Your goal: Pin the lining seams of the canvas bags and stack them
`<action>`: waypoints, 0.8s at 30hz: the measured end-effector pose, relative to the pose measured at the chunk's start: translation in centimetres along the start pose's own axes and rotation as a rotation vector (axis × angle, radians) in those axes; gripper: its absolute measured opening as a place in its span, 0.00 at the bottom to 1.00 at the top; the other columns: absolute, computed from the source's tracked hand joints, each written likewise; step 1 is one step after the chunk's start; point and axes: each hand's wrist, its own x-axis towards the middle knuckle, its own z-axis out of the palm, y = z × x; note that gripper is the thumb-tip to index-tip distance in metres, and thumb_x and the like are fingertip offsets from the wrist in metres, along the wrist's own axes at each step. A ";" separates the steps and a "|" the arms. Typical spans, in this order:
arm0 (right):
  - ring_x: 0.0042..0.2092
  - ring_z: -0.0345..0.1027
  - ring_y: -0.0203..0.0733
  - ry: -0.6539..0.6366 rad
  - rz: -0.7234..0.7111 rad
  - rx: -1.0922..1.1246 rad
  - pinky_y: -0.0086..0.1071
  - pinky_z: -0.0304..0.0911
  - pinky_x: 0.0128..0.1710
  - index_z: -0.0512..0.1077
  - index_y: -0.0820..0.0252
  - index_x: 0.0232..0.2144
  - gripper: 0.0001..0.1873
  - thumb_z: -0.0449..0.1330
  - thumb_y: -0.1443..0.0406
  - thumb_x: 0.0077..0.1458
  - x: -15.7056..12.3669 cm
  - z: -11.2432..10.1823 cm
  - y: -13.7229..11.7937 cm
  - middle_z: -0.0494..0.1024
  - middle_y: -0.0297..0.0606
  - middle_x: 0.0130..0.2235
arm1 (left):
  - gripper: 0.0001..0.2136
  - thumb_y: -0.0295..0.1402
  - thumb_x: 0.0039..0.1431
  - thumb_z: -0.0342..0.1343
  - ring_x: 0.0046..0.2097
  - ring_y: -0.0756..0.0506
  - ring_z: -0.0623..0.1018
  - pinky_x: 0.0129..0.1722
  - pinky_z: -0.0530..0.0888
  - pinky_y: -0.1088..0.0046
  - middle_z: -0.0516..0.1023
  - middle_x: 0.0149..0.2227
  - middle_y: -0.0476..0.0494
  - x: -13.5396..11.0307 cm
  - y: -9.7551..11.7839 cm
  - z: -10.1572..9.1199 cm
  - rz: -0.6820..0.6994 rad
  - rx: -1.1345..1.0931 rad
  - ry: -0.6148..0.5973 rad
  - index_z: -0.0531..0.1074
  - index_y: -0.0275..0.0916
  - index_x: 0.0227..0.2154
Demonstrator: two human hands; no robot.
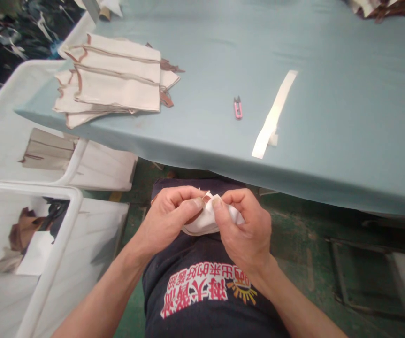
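Observation:
My left hand point(169, 213) and my right hand point(246, 227) meet in front of my stomach, below the table's near edge. Both pinch one small folded piece of white fabric point(205, 219) with a brown trim, thumbs pressed on its top edge. The fabric bulges out beneath my fingers. On the table lie a stack of cream fabric pieces with brown edging point(114, 80), a small pink thread snipper point(238, 108) and a long white strip point(274, 115).
The table point(346, 70) is covered in pale blue-green cloth. Two white plastic bins stand at my left, the far one point(12, 94) holding folded pieces, the near one point(61, 234) holding brown and white scraps. A green floor shows below.

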 end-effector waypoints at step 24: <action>0.24 0.73 0.38 0.097 -0.337 -0.273 0.31 0.60 0.27 0.73 0.55 0.29 0.11 0.58 0.61 0.64 0.0 0.0 1.2 0.82 0.33 0.25 | 0.09 0.33 0.58 0.60 0.25 0.54 0.65 0.26 0.63 0.79 0.73 0.24 0.50 0.2 0.1 0.4 0.048 -0.053 0.008 0.82 0.33 0.32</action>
